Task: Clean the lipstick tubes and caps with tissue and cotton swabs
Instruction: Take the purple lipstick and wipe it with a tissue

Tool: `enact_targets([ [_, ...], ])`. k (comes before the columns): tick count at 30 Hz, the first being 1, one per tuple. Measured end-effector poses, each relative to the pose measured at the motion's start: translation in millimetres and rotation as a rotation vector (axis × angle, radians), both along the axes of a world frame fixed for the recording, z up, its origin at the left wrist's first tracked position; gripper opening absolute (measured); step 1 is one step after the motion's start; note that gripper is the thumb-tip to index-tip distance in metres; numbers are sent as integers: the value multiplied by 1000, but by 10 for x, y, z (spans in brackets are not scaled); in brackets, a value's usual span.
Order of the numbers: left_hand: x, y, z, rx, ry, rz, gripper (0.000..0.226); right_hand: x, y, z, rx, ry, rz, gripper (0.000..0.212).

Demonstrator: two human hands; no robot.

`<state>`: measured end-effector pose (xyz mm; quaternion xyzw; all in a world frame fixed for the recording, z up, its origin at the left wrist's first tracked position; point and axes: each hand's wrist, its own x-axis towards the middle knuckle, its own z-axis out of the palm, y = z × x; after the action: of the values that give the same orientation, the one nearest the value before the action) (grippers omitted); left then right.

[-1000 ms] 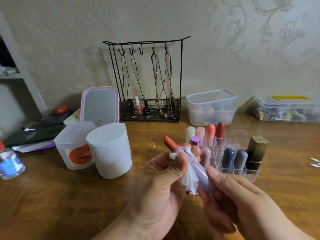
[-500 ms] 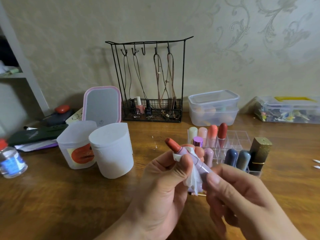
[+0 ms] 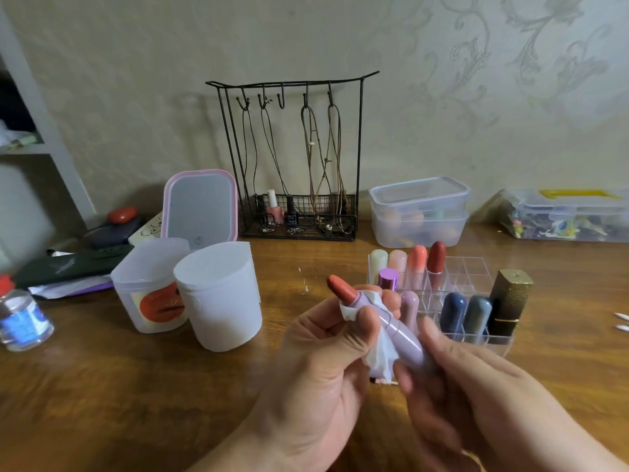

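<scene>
An uncapped lilac lipstick tube (image 3: 403,330) with its coral-red stick (image 3: 342,288) raised slants across the middle of the view. My left hand (image 3: 320,366) pinches a crumpled white tissue (image 3: 377,356) around the tube just below the stick. My right hand (image 3: 476,396) grips the tube's lower end. Behind them a clear acrylic organizer (image 3: 473,270) holds several capped lipsticks, among them a gold-and-black one (image 3: 509,306). Two cotton swabs (image 3: 621,321) lie at the far right.
Two white plastic containers (image 3: 218,294) stand left of my hands, with a small clear bottle (image 3: 20,318) further left. A pink-framed mirror (image 3: 200,206), a black wire jewellery rack (image 3: 292,158) and stacked clear boxes (image 3: 420,212) line the wall.
My right hand has turned and slid on the tube's lower end, so more lilac barrel shows. The left hand still holds the tissue on the tube.
</scene>
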<state>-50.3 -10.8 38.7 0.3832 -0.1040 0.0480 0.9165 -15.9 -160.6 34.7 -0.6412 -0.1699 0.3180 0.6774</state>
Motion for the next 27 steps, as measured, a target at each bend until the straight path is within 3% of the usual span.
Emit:
enact_targets([
  [3,1,8,3,0,7,25,45,-12,-11,75,-33,-279,-57,49],
  [5,9,9,-8,11,17,31,47,-21,-11,90,-18,-251,-18,50],
  [8,17,14,-32,28,32,24,48,1,-2,62,-2,-37,46,58],
  [13,10,29,-23,-1,19,17,45,-16,-22,96,-45,-333,-33,50],
  [18,15,13,-33,29,13,17,44,9,-10,76,42,-19,89,57],
  [23,19,41,-39,13,11,14,43,15,-23,80,-36,-304,-15,50],
  [27,18,23,-39,59,-34,-10,38,2,-8,103,61,27,158,55],
])
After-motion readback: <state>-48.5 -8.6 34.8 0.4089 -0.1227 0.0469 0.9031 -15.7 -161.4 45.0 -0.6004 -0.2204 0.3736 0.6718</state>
